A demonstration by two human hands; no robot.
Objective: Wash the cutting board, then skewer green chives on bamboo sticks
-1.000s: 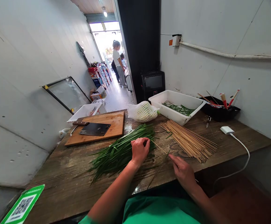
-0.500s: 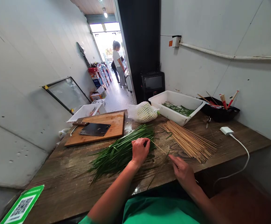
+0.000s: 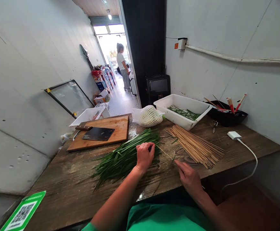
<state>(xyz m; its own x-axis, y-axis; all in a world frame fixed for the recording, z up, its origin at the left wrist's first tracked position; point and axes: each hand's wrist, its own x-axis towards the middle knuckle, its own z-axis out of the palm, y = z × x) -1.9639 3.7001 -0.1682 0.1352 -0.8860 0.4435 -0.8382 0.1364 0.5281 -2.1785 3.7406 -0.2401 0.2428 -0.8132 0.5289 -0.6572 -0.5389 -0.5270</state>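
Observation:
A thin bamboo skewer spans the gap between my two hands, slanting down to the right. My left hand is closed in a pinch at its far end, over the right side of a heap of long green chives. At the near end my right hand is closed with fingers pressed together on the skewer. A bit of green leaf shows by the right fingertips; how it is attached is too small to tell. Right of the hands lies a fanned pile of bamboo skewers.
A cleaver rests on a wooden cutting board at left. Behind stand a net-wrapped bundle, a white tub holding green pieces, and a black container of sticks. A charger trails its cable over the right edge.
My hands and the skewer stay almost where they were. In the distant doorway, a darker-clothed figure is now mostly hidden behind the person in white.

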